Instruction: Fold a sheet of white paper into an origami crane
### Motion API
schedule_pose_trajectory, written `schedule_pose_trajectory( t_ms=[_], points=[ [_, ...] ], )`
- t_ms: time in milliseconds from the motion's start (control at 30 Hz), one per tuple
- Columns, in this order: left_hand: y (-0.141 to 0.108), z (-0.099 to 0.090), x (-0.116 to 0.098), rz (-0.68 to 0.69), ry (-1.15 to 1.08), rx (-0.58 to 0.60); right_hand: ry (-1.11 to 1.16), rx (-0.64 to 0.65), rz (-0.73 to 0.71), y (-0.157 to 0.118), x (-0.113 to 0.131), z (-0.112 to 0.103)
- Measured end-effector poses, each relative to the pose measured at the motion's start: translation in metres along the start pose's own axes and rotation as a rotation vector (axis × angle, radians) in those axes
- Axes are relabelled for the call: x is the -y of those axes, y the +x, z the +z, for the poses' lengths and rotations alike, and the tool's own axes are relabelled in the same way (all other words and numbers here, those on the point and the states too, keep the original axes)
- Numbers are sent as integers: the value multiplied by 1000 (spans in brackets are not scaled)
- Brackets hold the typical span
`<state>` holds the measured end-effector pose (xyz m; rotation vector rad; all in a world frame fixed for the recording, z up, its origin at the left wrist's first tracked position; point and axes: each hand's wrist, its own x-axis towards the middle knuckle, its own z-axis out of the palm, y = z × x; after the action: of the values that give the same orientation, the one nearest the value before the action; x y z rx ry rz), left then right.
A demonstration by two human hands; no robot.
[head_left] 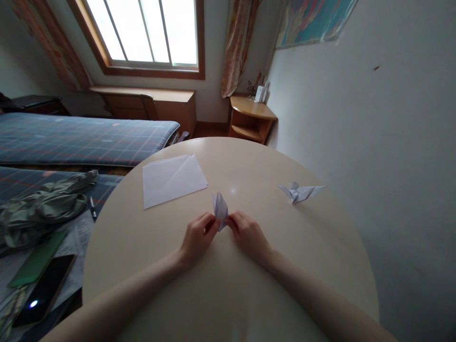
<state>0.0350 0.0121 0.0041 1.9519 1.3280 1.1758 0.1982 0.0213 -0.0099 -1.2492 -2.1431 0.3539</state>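
Between my hands a small piece of folded white paper (221, 207) stands with its pointed layers up, just above the tabletop. My left hand (199, 232) pinches its lower left side between thumb and fingers. On the lower right side, my right hand (247, 232) grips it the same way. The fingertips hide part of the lower folds. A finished-looking white paper crane (301, 192) with spread wings sits on the table to the right. To the upper left lies a stack of white paper sheets (173, 180), with a diagonal line across the top one.
The round cream table (228, 294) has a wall (402, 180) close on its right. At left, a bed (81, 140) holds crumpled grey-green cloth (46, 206), a pen (93, 208), a green flat object (39, 259) and a dark phone (46, 289). A corner shelf (252, 108) stands behind.
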Motion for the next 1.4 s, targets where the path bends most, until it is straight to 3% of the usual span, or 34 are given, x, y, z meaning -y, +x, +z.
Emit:
schedule_pose_trajectory(
  t_ms=[167, 433, 733, 1000, 1167, 1267, 1400],
  points=[
    [-3, 2, 1, 115, 80, -41, -69, -52, -67, -2, -1, -2],
    [-3, 0, -1, 6, 34, 89, 221, -42, -116, -3, 1, -7],
    [0, -4, 2, -364, -325, 280, 128, -9, -301, -3, 7, -10],
    [2, -7, 4, -360, -392, 418, 216, 41, -192, -6, 6, -11],
    [1, -5, 9, -388, -559, 508, 440, 147, -54, -6, 3, -13],
    [1, -3, 9, -436, -616, 498, 511, 182, -18, -6, 2, -14],
    [1, -1, 8, -457, -603, 451, 482, 197, -71, -6, 3, -16]
  ],
)
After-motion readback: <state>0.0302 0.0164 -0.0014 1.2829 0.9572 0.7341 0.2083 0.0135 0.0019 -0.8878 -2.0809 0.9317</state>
